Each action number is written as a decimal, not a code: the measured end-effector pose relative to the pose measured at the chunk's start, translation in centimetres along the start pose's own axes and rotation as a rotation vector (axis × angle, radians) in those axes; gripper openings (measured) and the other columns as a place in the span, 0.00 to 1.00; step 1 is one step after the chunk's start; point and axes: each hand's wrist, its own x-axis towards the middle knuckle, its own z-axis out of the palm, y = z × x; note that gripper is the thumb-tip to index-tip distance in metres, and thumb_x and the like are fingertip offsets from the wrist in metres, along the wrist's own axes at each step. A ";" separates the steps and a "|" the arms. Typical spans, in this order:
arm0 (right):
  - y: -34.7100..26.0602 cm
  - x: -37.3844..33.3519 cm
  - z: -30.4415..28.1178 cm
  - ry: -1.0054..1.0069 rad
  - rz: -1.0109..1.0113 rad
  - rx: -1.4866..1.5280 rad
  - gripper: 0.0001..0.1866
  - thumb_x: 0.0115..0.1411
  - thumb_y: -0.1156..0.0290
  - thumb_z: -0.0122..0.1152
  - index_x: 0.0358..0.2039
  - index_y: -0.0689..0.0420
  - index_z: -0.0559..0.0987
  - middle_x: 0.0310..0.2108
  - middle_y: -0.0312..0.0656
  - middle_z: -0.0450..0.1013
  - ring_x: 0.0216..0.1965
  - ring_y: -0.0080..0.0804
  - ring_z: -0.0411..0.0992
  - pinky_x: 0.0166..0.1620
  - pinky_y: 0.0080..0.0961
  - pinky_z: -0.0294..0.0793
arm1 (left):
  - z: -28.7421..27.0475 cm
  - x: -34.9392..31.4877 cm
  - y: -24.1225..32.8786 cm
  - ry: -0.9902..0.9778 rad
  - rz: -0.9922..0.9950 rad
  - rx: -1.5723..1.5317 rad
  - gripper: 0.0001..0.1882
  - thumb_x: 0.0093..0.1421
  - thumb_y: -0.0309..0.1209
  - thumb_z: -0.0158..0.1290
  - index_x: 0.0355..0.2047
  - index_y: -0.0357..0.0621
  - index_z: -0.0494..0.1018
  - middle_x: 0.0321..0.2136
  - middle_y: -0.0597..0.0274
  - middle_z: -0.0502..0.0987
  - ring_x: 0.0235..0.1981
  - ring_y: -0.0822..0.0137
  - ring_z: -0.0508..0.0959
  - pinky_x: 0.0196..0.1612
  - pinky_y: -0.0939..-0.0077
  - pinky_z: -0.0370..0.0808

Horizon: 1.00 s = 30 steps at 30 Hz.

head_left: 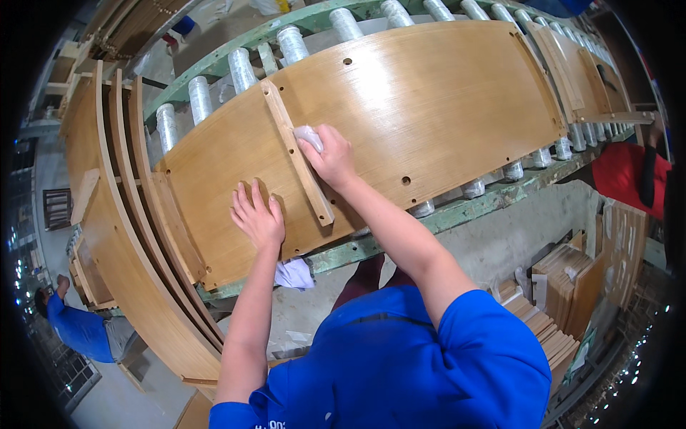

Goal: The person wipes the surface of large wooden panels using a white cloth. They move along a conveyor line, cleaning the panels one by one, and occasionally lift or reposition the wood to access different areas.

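Observation:
A varnished wooden panel [429,100] with several round holes lies across the rollers in front of me. A narrow wooden strip [299,154] with holes runs across the panel, left of its middle. My right hand [331,155] is closed round a whitish, crumpled pad [309,137], which touches the strip's upper half. Whether the pad is cloth or plastic I cannot tell. Left of the strip, my left hand [259,218] lies flat on the panel with its fingers spread and holds nothing.
Wrapped rollers [243,69] sit in a green conveyor frame [457,222]. Curved boards [136,250] stand at the left, against the panel's end. Another wooden piece [582,79] lies on the rollers to the right. Stacked boards [564,279] stand lower right. A person in blue [78,329] is far left.

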 end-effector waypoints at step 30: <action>1.9 -2.3 -4.6 -0.148 0.263 0.567 0.23 0.56 0.64 0.59 0.49 0.65 0.71 0.39 0.44 0.74 0.39 0.27 0.71 0.43 0.25 0.71 | -0.5 0.0 -0.1 0.009 0.001 0.012 0.27 0.60 0.44 0.43 0.59 0.53 0.61 0.61 0.52 0.56 0.63 0.50 0.53 0.62 0.44 0.48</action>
